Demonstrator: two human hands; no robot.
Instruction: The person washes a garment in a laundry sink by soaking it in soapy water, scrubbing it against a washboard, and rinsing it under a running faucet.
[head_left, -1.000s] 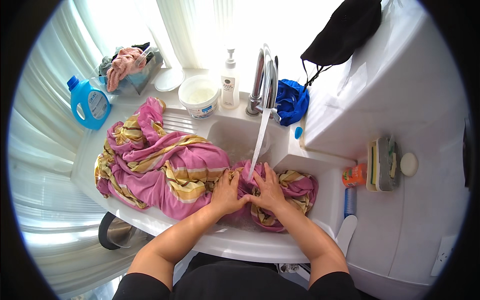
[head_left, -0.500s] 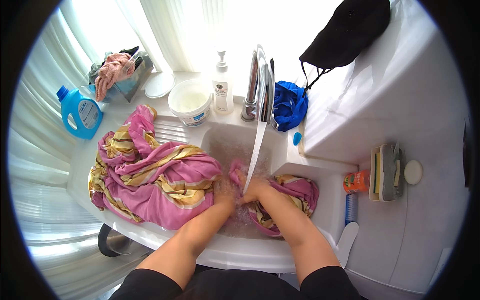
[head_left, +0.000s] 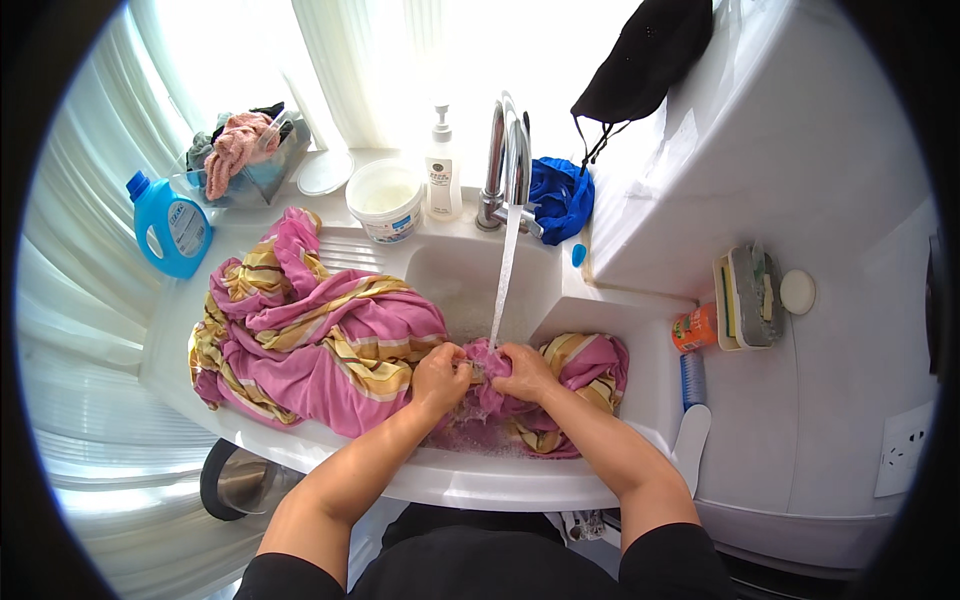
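Left hand [head_left: 441,380] and right hand [head_left: 524,374] both gripping pink cloth [head_left: 345,335] under tap [head_left: 516,170]; tugging could drag left heap into sink [head_left: 500,488].

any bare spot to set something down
The white deck is bare between the blue plastic jug and pink-yellow striped cloth. Crowded: the back, with a round white tub beside a white pump bottle, and the white basin, where left hand and right hand grip cloth.

Strong light through the curtain [head_left: 95,250] washes out the top, and the fisheye corners go black.
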